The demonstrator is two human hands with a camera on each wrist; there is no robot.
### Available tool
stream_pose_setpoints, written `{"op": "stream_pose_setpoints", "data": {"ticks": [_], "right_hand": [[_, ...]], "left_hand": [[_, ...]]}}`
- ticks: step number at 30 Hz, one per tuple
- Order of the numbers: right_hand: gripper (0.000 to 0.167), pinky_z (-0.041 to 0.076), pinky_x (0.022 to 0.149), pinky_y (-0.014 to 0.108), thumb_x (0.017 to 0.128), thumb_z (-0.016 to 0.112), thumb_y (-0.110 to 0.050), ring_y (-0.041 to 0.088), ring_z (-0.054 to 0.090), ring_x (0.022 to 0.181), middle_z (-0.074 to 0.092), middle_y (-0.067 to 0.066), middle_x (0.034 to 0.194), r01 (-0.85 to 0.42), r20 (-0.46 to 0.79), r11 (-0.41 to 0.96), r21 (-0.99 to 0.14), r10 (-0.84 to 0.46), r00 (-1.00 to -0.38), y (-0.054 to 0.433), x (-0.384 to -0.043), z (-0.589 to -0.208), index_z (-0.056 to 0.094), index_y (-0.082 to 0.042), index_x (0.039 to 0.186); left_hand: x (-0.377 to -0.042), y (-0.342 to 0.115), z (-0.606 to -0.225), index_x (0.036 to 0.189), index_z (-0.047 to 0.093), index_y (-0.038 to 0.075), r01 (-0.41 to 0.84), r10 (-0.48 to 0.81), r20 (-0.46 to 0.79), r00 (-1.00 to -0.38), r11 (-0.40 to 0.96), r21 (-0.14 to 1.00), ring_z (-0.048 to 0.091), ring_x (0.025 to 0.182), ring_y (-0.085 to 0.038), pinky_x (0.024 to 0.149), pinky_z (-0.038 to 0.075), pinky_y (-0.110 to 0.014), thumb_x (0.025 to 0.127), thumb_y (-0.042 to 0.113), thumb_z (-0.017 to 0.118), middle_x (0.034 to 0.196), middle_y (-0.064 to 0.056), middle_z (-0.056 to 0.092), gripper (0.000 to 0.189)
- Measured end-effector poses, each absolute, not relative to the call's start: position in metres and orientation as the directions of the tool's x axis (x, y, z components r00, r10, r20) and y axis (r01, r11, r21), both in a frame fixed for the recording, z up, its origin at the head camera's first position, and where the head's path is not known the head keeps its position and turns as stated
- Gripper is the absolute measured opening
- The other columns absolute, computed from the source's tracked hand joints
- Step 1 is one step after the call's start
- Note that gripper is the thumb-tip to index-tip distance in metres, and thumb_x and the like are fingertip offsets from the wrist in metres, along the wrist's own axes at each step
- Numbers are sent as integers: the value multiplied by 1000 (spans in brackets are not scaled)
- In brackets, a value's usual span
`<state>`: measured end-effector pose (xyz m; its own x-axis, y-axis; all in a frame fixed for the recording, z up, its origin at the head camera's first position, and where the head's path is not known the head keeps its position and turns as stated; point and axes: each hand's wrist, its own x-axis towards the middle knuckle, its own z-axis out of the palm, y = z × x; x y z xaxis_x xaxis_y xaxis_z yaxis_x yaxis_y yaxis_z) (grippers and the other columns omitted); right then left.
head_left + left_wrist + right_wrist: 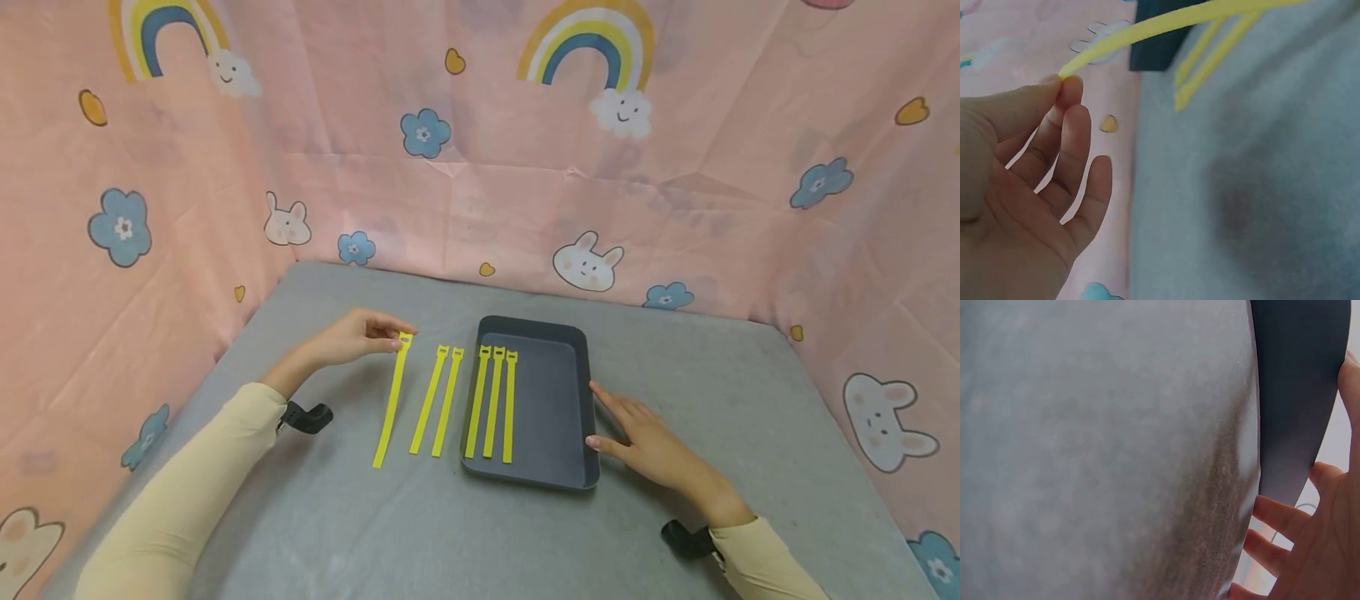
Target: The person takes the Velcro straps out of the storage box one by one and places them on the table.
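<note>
Left hand [352, 337] grip pinches a yellow strap [392, 404] by its slotted head, above the surface [315, 517]. From the grip, the strap's long axis runs back toward the person; two straps [447, 402] lie to its right, then the tray [547, 400] holding three. Right hand [648, 442], farther off, touches the tray's right wall, fingers spread. Strap's thin, flat, slightly bowed. Can't tell whether its tail touches down.

Tray [551, 408] set on a table [690, 358], three straps [493, 404] laid in its left part, two more straps [447, 404] placed just left of it, another strap [392, 400] held farther left by the left hand [356, 336], tray's right side touched by the right hand [648, 442], cloth [495, 200] hung behind.
</note>
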<state>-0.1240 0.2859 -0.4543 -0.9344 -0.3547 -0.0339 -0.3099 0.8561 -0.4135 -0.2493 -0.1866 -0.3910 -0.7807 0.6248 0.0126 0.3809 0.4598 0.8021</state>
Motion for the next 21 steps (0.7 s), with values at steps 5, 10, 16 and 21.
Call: {"op": "stream_pose_setpoints", "data": {"ticks": [5, 10, 16, 21], "right_hand": [[80, 25, 105, 75, 96, 57, -54, 49, 33, 142, 35, 18, 158, -308, -35, 856, -415, -354, -935, 286, -123, -455, 15, -30, 160], [81, 24, 106, 74, 95, 57, -54, 49, 33, 143, 34, 17, 159, -307, -32, 854, -421, -352, -935, 286, -124, -454, 16, -28, 160], [81, 26, 106, 73, 95, 57, -54, 49, 34, 142, 35, 18, 159, -309, -33, 856, -414, -353, -935, 285, -123, -452, 16, -27, 160], [81, 27, 106, 73, 95, 57, -54, 49, 33, 142, 35, 18, 158, -305, -38, 860, -409, -351, -936, 285, -124, -451, 17, -28, 160]], "left_hand": [[-263, -181, -410, 127, 67, 6, 405, 613, 2, -790, 520, 752, 68, 108, -22, 95, 55, -39, 95, 14, 66, 125, -13, 70, 33], [-272, -173, -425, 123, 70, 8, 405, 585, -8, -811, 571, 715, 65, 95, -16, 86, 54, -32, 94, 13, 67, 116, -8, 73, 29], [-280, -162, -434, 120, 71, 8, 403, 579, -13, -815, 583, 705, 62, 87, -13, 79, 51, -27, 93, 13, 68, 103, -7, 73, 27], [-284, -156, -440, 118, 72, 8, 398, 576, -21, -817, 590, 703, 63, 89, -15, 82, 53, -29, 93, 12, 68, 99, -7, 72, 26]]}}
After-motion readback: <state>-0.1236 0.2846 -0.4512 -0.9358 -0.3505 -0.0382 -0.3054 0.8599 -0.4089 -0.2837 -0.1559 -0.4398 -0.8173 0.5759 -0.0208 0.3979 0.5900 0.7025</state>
